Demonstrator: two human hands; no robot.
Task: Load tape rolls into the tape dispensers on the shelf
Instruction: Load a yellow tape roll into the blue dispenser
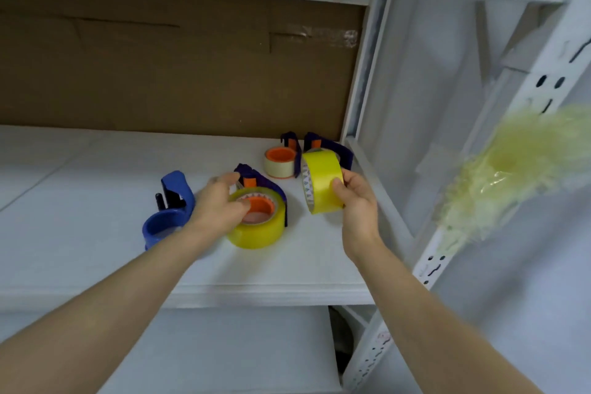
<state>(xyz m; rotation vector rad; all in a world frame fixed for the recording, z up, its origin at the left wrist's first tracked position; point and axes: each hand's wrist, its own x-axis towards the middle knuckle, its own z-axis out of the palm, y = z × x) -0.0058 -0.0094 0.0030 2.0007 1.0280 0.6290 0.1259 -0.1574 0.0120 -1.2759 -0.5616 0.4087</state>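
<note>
The right hand point(353, 201) grips a loose roll point(319, 182) of yellow tape, thumb on its near side and fingers wrapped round the far side of the band. The roll stands on edge with its hole pointing left and right; the printed core faces left. It is at the right end of the white shelf point(96, 201), and I cannot tell whether it touches the board.

The left hand point(219, 201) is curled over a loaded roll point(259, 227), also yellow, which lies flat with its hole facing up. The thumb rests by the orange hub and the fingertips reach the back of the middle dispenser point(271, 185), whose dark blue frame wraps the roll's far and right sides.

Just left of that hand lies a blue dispenser point(172, 201) on its side, ring toward the front edge and handle pointing to the back.

Further back sits a pale roll point(279, 165) with an orange hub, hole facing up, in a back dispenser point(291, 142). Beside it, right behind the loose roll, is a corner dispenser point(335, 150), dark blue and partly hidden.

Brown cardboard point(176, 67) closes off the back of the shelf. A white slotted post point(548, 86) rises on the right, and a blurred yellow-green fuzzy thing point(518, 169) hangs in front of it.
</note>
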